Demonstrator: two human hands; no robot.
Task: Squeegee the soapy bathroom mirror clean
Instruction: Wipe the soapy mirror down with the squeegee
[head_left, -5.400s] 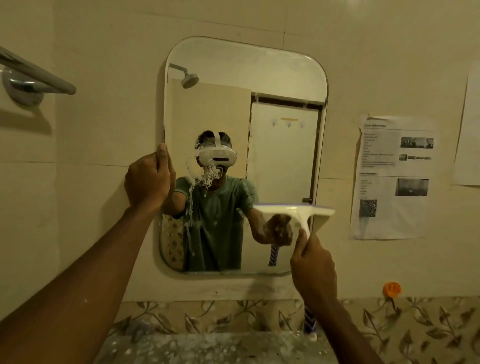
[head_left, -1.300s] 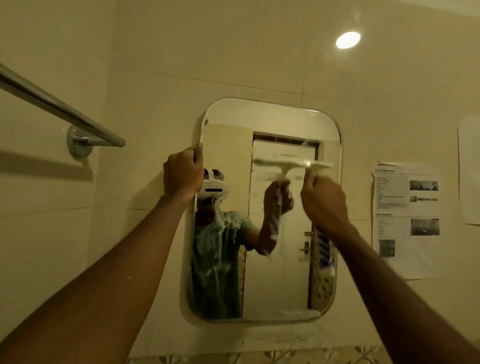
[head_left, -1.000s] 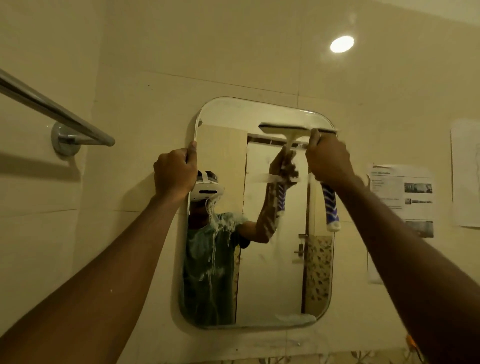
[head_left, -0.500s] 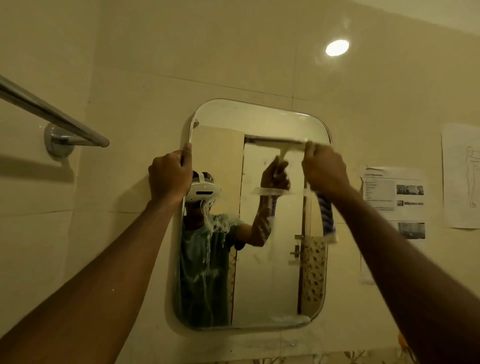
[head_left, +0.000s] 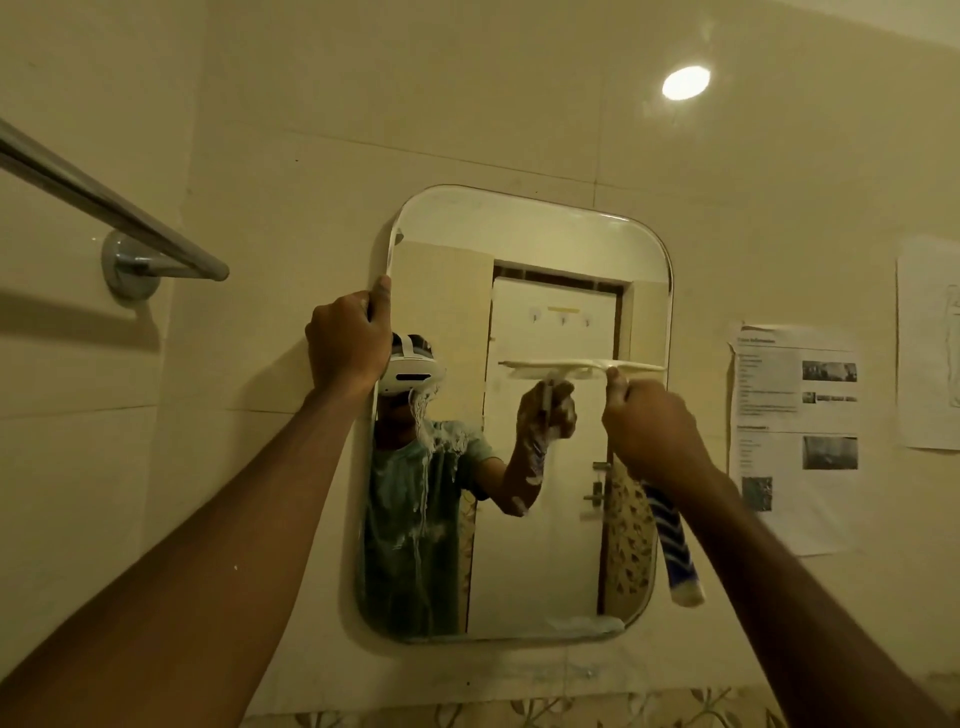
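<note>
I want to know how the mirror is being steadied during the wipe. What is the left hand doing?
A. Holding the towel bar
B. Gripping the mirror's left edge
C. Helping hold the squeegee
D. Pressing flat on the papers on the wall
B: the left hand curls round the left edge of the mirror, while the right hand alone holds the squeegee.

The mirror (head_left: 519, 234) is lying open at six o'clock of the squeegee (head_left: 545, 368); the left hand (head_left: 348, 338) is blocking its ten o'clock edge.
</note>
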